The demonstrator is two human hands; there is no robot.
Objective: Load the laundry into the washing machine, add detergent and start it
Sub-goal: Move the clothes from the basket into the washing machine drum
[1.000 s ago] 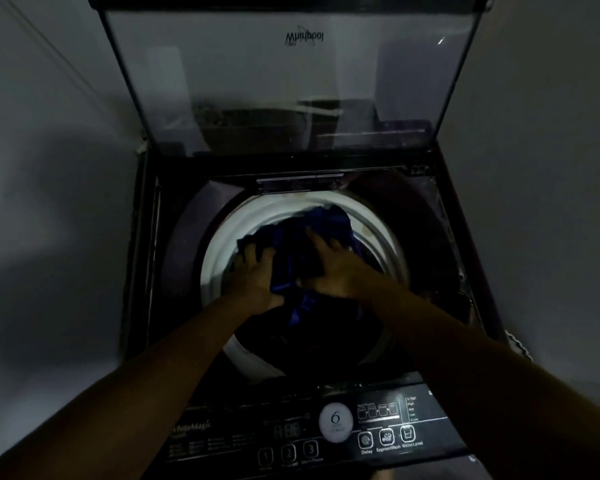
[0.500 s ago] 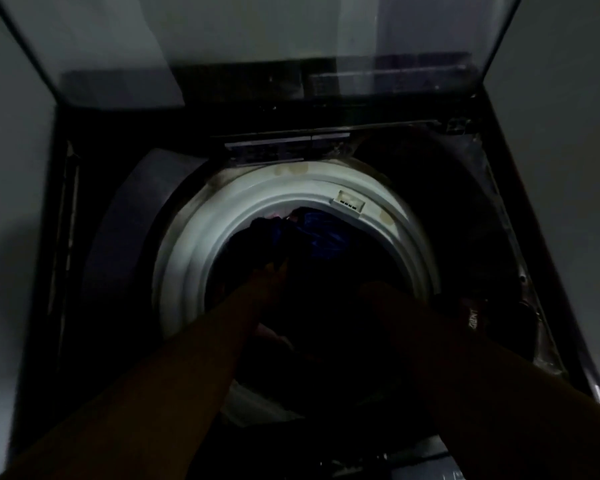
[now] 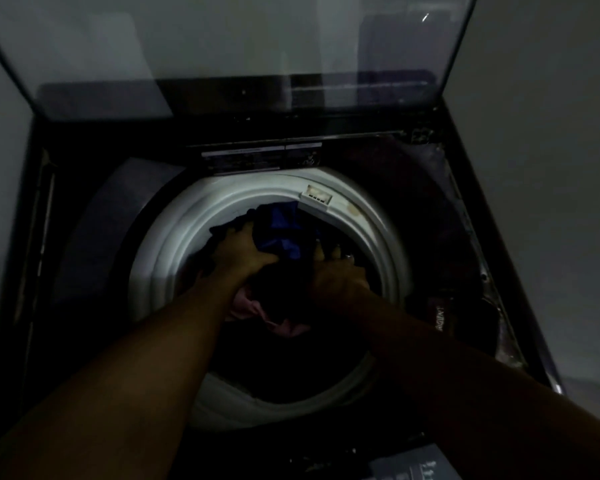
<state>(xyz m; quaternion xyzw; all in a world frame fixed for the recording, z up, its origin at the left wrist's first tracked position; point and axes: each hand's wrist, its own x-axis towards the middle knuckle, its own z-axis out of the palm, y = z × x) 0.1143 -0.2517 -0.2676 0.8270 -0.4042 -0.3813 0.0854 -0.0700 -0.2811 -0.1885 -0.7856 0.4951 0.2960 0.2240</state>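
Centre of frame: washing machine (image 3: 94, 237), top-loading, dark casing, very dim light. Its glass lid (image 3: 222, 46) stands raised across the top of the frame. The white tub ring (image 3: 174, 258) circles the drum mouth; a small white vented block (image 3: 316, 197) sits on the ring at its upper right.

Laundry (image 3: 284, 237) lies inside the drum, heaped up to the mouth. Blue cloth is at the upper middle of the opening, dark cloth to its left and below, and a fold of pink cloth (image 3: 291, 329) lies lower down between the two forearms.

Left grip (image 3: 246, 252): reaches in from the lower left and rests on the heap. Its fingers are stretched forward and splayed over the dark cloth just beside the blue, lying flat and relaxed, not closed round anything.

Right grip (image 3: 336, 275): reaches in from the lower right, just right of the blue cloth. Its fingers bend down at the knuckles into dark cloth and the tips are hidden, so I cannot tell whether it holds anything.

A corner of the control panel (image 3: 413, 462) shows at the bottom edge, right of centre; markings unreadable. Pale wall (image 3: 551, 168) fills the right of the frame.
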